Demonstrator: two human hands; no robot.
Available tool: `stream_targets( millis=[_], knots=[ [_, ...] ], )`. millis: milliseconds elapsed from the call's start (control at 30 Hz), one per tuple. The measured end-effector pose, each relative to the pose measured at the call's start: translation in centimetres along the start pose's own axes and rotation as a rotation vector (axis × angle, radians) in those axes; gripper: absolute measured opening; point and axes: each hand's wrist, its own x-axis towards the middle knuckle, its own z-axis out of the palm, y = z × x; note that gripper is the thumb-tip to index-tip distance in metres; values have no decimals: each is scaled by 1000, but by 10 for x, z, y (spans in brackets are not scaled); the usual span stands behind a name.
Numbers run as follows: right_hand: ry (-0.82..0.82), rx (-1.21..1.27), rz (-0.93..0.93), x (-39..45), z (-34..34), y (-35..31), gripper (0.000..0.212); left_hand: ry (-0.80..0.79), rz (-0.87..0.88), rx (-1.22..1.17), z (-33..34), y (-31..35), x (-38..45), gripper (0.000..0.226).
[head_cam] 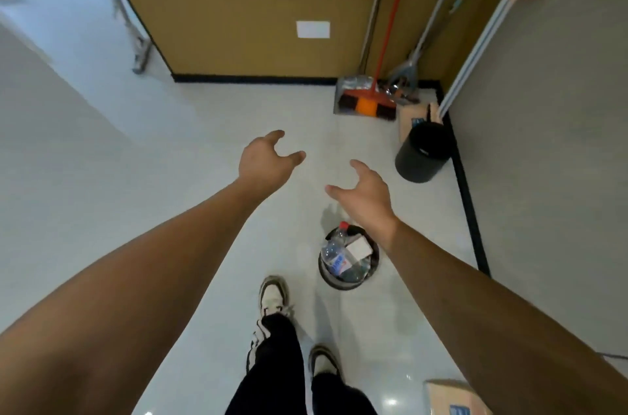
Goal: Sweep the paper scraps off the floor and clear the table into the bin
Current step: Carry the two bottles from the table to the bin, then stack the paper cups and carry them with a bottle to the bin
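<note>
Hands reach out over the pale floor (210, 129), both bare and holding nothing. The left hand (263, 161) has its fingers loosely curled, thumb apart from them. The right hand (365, 195) is the same, fingers bent and relaxed, thumb pointing left. The bin (326, 273) stands on the floor below the right wrist, near the person's front shoe (273, 294); the fingers of both hands are well past it, farther up the floor, and touch nothing. In the bin lie a bottle (334, 253) with a red cap and a white box (356, 248). A broom (368, 105) with an orange handle leans in the far corner against the brown wall (238, 6), its head resting in a dustpan (348, 86). A dark bucket (421, 152) stands by the right wall, well apart from the hands. A cardboard box (445, 397) shows at the bottom right edge.
</note>
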Motion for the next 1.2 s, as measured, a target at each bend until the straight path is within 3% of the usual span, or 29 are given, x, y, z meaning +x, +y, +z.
stream_targets(
  millis=[233, 367, 500, 700, 900, 1200],
  knots=[
    [-89, -105, -499, -106, 30, -193, 81, 494, -11, 66, -222, -21, -124, 70],
    [-226, -72, -767, -211, 96, -284, 80, 741, -133, 120, -331, -79, -239, 70],
    [-400, -65, -989, -348, 184, -333, 80, 949, -307, 193, -411, -156, -388, 72],
    [-714, -98, -1215, -601, 329, -332, 79, 1164, -619, 284, -486, -282, -662, 70],
    [-1022, -112, -1317, -831, 449, -277, 75, 1256, -987, 238, -491, -389, -916, 68],
    [-1422, -301, -1364, -1036, 600, -199, 78, 1340, -1487, 100, -444, -493, -1147, 68]
  ],
)
